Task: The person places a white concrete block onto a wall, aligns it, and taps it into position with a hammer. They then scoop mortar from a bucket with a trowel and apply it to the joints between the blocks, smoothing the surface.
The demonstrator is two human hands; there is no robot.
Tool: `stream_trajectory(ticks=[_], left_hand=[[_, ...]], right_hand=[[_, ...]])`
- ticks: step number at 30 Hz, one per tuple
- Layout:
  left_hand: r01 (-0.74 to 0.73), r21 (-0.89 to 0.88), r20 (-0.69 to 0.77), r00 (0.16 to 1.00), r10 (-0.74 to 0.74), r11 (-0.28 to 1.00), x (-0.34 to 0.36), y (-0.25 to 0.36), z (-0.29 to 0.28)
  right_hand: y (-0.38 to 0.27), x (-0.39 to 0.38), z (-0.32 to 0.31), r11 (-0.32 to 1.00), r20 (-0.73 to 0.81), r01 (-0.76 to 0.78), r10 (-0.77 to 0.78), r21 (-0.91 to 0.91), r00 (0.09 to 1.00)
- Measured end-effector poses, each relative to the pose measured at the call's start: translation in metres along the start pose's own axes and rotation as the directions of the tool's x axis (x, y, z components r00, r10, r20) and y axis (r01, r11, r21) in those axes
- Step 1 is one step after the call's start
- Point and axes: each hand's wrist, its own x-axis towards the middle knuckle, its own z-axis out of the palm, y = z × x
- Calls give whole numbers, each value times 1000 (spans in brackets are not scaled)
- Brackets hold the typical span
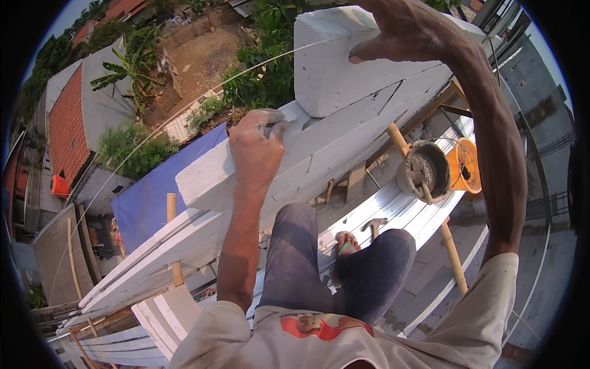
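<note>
A large white masonry block (338,71) sits on top of a wall of similar pale blocks (206,175), its near end rising above the course. Across the block's upper part lies my right hand (409,34), thumb stretched out against its side and the other fingers partly cut off by the picture's upper edge. My left hand (258,138) is closed above the wall top, just left of that block's lower corner. Its fingers pinch beside a small pale piece (290,115) whose kind I cannot make out. A thin string (270,59) runs past the block's face.
Below on the right, a mortar bucket (424,169) stands beside an orange bucket (465,166). A hammer (373,226) lies on corrugated metal sheets (393,206) near my foot. Bamboo poles (455,258) rise around. Beyond the wall, the ground drops to a blue tarp (147,197) and rooftops.
</note>
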Motion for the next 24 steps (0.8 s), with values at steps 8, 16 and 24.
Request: stream_trajectory(ticks=[8,16,24], left_hand=[[14,102,136,990,-28,995,1,-6,17],[15,65,148,989,-25,998,5,-10,22],[19,89,117,993,-29,996,12,1,33]], right_hand=[[22,18,17,958,23,114,-112,-262,994],[51,20,16,273,132,-71,-210,959,969],[27,7,7,763,13,116,-161,636,987]])
